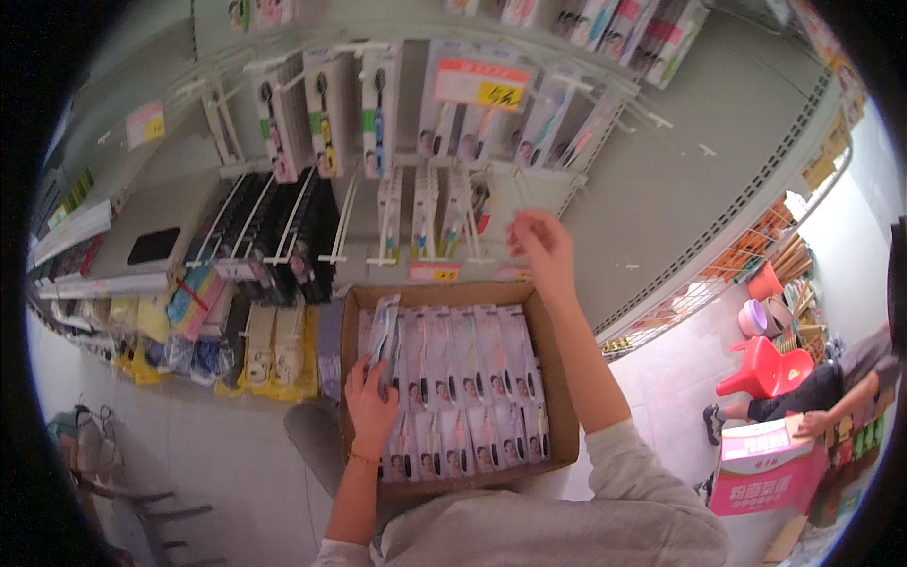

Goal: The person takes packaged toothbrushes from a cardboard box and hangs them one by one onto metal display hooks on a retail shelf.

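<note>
A cardboard box (560, 397) in front of me holds rows of packaged toothbrushes (471, 354). At its left side, my left hand (372, 397) has its fingers on a toothbrush pack (385, 329) that is tilted up against the others; whether it grips the pack is unclear. My right hand (542, 237) is raised above the box's far right corner, near the lower display hooks, its fingers curled; nothing shows in it. Just left of that hand, narrow toothbrush packs (424, 216) hang on hooks. A higher row holds larger toothbrush packs (378, 120).
Black packages (312, 234) hang at the left, beside a shelf with a dark phone-like slab (154, 246). White hooks (476, 251) jut out over the box. At the right, a person (815, 397) touches a pink carton (765, 471) near a red plastic chair (769, 368).
</note>
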Demonstrator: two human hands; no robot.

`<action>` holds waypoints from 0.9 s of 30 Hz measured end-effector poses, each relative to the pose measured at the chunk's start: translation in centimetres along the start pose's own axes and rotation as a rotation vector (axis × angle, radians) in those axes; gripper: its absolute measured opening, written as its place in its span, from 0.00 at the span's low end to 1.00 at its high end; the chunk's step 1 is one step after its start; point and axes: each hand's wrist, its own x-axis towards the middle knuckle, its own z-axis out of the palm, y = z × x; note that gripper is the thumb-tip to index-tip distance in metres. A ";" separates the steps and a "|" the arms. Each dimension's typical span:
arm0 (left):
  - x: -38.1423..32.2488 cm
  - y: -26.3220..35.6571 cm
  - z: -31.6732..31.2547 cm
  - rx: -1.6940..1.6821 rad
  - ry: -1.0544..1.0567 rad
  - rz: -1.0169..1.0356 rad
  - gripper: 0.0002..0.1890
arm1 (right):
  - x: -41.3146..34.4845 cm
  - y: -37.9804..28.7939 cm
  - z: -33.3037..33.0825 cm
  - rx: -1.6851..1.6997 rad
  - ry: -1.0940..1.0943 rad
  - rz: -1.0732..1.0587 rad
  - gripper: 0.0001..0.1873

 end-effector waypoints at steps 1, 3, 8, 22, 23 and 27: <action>0.1 0.3 0.1 -0.024 -0.005 0.007 0.21 | -2.9 -0.1 -0.1 0.054 -0.104 0.054 0.07; -0.3 0.2 -0.4 -0.071 -0.049 -0.021 0.21 | -8.5 1.1 1.4 0.130 -0.176 0.104 0.07; -0.5 2.2 0.0 -0.216 -0.128 -0.005 0.22 | -18.7 6.8 5.4 0.208 0.094 0.477 0.19; -2.0 2.3 2.0 -0.317 -0.485 0.201 0.22 | -23.3 11.0 3.8 0.156 -0.044 0.636 0.15; -2.3 1.8 2.2 -0.247 -0.434 0.150 0.22 | -23.4 10.3 3.0 0.151 -0.053 0.674 0.15; -1.5 0.9 2.4 0.033 -0.247 0.037 0.25 | -20.6 7.7 -1.3 0.344 -0.008 0.534 0.20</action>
